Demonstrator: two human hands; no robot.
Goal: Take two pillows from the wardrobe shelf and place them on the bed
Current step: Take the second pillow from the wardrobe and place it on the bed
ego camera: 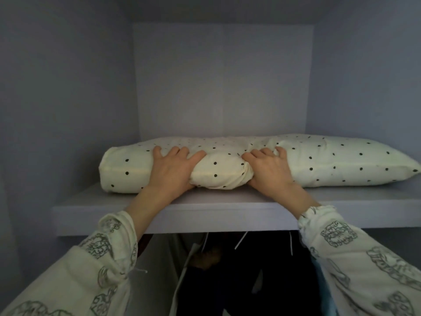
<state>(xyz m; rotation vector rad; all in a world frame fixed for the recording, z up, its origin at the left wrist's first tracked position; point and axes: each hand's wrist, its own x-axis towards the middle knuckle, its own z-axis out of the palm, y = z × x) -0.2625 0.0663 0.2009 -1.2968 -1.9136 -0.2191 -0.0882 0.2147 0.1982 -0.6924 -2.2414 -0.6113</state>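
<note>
A cream pillow with small black dots (330, 165) lies lengthwise on the pale wardrobe shelf (218, 215), filling most of its width. My left hand (173, 169) grips the pillow's front edge left of the middle, fingers over the top. My right hand (271, 169) grips it just right of the middle. The fabric between my hands is bunched into folds. Only one pillow is visible; the bed is out of view.
The shelf compartment has plain pale walls (68, 99) on both sides and a back panel (223, 80). Below the shelf hang dark clothes (246, 270) with white hanger hooks. My patterned cream sleeves fill the lower corners.
</note>
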